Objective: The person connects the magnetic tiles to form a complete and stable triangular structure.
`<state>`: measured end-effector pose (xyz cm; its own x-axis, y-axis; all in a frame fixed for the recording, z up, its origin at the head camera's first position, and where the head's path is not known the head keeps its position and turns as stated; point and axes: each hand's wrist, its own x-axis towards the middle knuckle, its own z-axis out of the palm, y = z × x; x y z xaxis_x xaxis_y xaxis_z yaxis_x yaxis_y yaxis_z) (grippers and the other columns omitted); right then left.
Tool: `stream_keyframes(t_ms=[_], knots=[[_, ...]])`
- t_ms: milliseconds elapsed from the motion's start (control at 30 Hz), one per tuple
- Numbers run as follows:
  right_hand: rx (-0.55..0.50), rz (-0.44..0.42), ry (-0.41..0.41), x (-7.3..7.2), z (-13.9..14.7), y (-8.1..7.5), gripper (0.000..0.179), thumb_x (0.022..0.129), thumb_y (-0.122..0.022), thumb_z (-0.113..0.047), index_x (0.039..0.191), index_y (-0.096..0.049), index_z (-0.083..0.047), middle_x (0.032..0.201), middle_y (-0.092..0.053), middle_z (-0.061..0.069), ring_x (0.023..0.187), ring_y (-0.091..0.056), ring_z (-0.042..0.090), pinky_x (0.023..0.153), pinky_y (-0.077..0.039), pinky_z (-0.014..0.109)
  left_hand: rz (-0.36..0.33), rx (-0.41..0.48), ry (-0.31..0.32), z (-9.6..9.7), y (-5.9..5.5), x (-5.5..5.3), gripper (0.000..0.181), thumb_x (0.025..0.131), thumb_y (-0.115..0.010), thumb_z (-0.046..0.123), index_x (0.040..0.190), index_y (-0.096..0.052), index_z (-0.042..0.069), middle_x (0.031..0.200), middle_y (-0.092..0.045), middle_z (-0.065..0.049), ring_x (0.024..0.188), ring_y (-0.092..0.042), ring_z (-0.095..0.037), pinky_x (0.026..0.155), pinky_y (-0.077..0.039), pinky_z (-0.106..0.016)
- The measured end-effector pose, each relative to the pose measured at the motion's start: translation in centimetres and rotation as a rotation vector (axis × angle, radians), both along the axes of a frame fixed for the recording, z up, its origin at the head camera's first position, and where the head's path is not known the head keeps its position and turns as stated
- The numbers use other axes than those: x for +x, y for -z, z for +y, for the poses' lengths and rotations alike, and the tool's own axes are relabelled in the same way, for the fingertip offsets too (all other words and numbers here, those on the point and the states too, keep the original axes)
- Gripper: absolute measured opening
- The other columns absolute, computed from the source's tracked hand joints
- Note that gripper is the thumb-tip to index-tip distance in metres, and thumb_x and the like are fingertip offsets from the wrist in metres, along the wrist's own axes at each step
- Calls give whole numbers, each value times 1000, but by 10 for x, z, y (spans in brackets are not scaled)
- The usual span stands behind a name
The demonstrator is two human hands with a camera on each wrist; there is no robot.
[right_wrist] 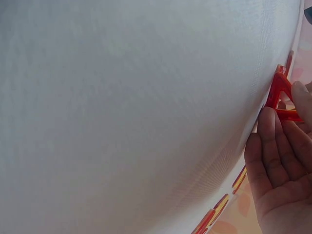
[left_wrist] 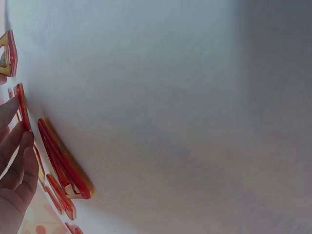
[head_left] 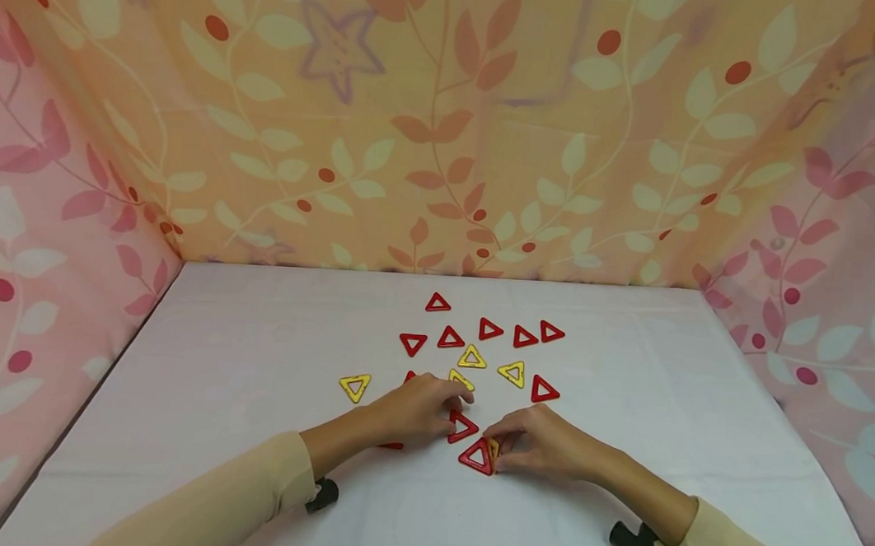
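Observation:
In the head view my left hand [head_left: 423, 408] bends over a red triangle tile [head_left: 462, 427], gripping its left side between thumb and fingers. The left wrist view shows those fingers [left_wrist: 27, 151] at the edge of that tile [left_wrist: 23, 107]. Right beside it, my right hand [head_left: 543, 443] pinches a red triangle tile [head_left: 477, 456] with an orange-yellow one [head_left: 493, 451] standing against it. From the right wrist, the pinched red tile [right_wrist: 280, 90] is tilted up off the white cloth. A red tile [head_left: 393, 445] is mostly hidden under my left forearm.
Several red triangles [head_left: 451, 338] and yellow triangles [head_left: 472, 357] lie flat beyond the hands. One yellow triangle [head_left: 355, 387] lies left of them, one red triangle [head_left: 545, 389] right. A white cloth [head_left: 219, 336] covers the table, with patterned curtains [head_left: 430, 124] behind and at both sides.

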<state>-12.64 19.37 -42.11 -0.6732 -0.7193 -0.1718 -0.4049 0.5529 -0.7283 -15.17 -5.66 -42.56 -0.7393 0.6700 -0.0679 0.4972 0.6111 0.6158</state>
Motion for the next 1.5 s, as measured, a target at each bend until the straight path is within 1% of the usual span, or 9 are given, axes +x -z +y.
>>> stream_keyframes(t_ms=[200, 500, 767, 833, 900, 1033, 1167, 1300, 1500], knots=[[-5, 3, -1, 0, 0, 1, 37, 86, -80, -23, 120, -72, -14, 95, -70, -15, 80, -64, 2, 80, -53, 25, -9, 12, -5, -2, 1, 3, 37, 86, -79, 14, 121, -68, 16, 104, -71, 9, 100, -62, -6, 87, -51, -21], [4, 1, 5, 1, 1, 0, 36, 86, -80, -23, 120, -73, -15, 91, -69, -17, 79, -64, 3, 79, -53, 26, -10, 12, -7, 0, -1, 6, 36, 86, -79, 15, 120, -69, 15, 103, -71, 8, 96, -62, -6, 86, -51, -20], [5, -8, 27, 2, 0, 1, 37, 84, -81, -25, 119, -73, -16, 96, -70, -16, 80, -64, 4, 77, -54, 25, -1, 15, 26, 2, -1, 10, 35, 86, -79, 14, 119, -68, 14, 97, -69, 9, 91, -61, -5, 85, -50, -21], [3, -8, 26, 2, 0, 1, 37, 84, -81, -25, 119, -73, -16, 97, -70, -15, 79, -64, 4, 77, -54, 25, 8, 12, 17, 2, -1, 11, 36, 85, -80, 15, 119, -68, 13, 97, -69, 8, 91, -61, -5, 85, -50, -21], [3, -7, 27, 1, 0, 0, 37, 84, -81, -25, 119, -73, -16, 98, -70, -15, 79, -63, 4, 77, -54, 25, 13, 4, -6, 2, -1, 13, 37, 84, -80, 16, 119, -68, 13, 97, -69, 7, 91, -60, -6, 83, -51, -20], [3, -9, 26, 1, 0, 0, 37, 84, -81, -25, 119, -73, -15, 100, -71, -14, 80, -63, 3, 77, -53, 24, 24, -3, -50, 3, -2, 15, 39, 83, -82, 17, 119, -68, 12, 92, -66, 7, 86, -58, -7, 78, -50, -19], [7, -10, 25, 0, 0, 0, 37, 84, -81, -26, 119, -73, -15, 101, -71, -14, 80, -63, 3, 77, -53, 24, 8, 10, -77, 5, -1, 17, 40, 83, -82, 16, 120, -68, 11, 90, -65, 8, 84, -58, -6, 76, -50, -17], [7, -10, 26, 1, -1, -1, 37, 84, -81, -26, 119, -73, -15, 101, -71, -14, 80, -63, 4, 77, -53, 25, -23, 38, -102, 5, -1, 18, 41, 82, -82, 15, 120, -67, 11, 89, -65, 7, 83, -59, -7, 75, -50, -17], [-1, -9, 21, 0, -1, 0, 38, 84, -81, -27, 118, -73, -15, 99, -71, -14, 80, -62, 3, 76, -53, 24, -64, 115, -116, 3, 1, 18, 39, 83, -82, 13, 118, -66, 10, 89, -64, 6, 83, -59, -7, 73, -51, -16]])
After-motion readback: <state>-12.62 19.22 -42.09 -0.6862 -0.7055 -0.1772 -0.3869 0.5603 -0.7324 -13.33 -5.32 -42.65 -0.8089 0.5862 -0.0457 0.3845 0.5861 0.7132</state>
